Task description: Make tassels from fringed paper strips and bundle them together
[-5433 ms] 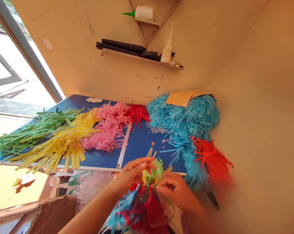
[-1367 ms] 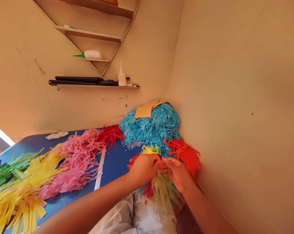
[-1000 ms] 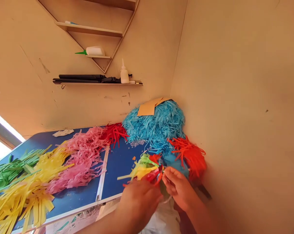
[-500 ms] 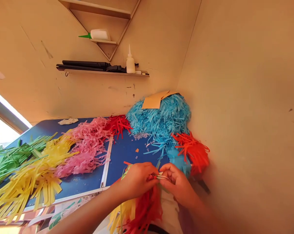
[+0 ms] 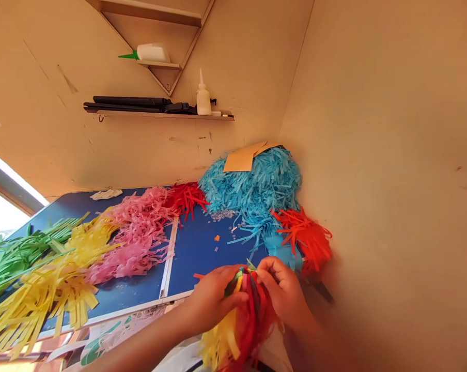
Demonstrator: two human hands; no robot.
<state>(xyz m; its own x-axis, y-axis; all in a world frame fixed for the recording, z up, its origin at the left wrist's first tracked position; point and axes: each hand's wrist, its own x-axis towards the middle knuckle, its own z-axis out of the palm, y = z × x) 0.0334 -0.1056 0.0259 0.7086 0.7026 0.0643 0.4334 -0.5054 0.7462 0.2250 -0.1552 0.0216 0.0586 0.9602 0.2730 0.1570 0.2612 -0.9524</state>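
Observation:
Near the table's front edge, my left hand [image 5: 218, 297] is closed around the top of a paper tassel [image 5: 250, 315] with red, yellow, green and dark strands hanging down. My right hand [image 5: 282, 289] pinches at the tassel's top, thumb and forefinger together beside a thin greenish strip. What exactly lies between those fingertips is too small to make out. Just beyond my hands, a heap of blue shredded paper [image 5: 257, 188] and a red paper bundle [image 5: 307, 240] rest on the blue table [image 5: 202, 240].
Pink fringe [image 5: 140, 232], yellow fringe [image 5: 71, 268] and green fringe [image 5: 28, 253] spread over the left side. Orange card [image 5: 239, 159] tops the blue heap. On the wall shelf [image 5: 164, 115] sit a black hair straightener [image 5: 128, 103] and a glue bottle [image 5: 203, 101]. A wall rises at right.
My left hand has turned and lowered slightly, so the tassel's gathered top now shows between my hands. The right hand has shifted to pinch there. The view has moved slightly.

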